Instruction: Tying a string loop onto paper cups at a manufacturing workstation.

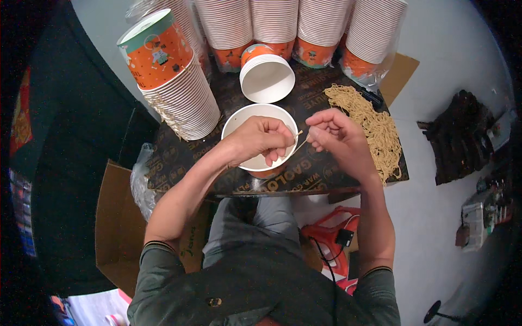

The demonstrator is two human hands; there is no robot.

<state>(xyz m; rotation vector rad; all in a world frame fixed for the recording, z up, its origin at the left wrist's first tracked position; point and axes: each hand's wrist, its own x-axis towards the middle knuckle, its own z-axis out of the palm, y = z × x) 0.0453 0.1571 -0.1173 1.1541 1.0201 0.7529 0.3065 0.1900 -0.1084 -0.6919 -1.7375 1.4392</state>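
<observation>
Above a white-lined paper tub [232, 120], my left hand [262, 140] is closed in a pinch on one end of a thin tan cord [300, 145]. My right hand [338, 137], just right of the tub's rim, pinches the same cord, and a short stretch of it runs between the hands. A heap of similar tan cords [375, 127] lies on the table to the right, beyond my right hand. Another white-lined orange tub [267, 80] lies tipped on its side behind the upright one, its mouth facing me.
A tall stack of orange-and-green tubs [179, 87] leans at the table's left, with cord strands along its side. Several plastic-wrapped tub stacks [274, 22] line the back of the dark table [321, 171]. An open cardboard box [117, 223] stands below left, beside clear plastic [142, 182].
</observation>
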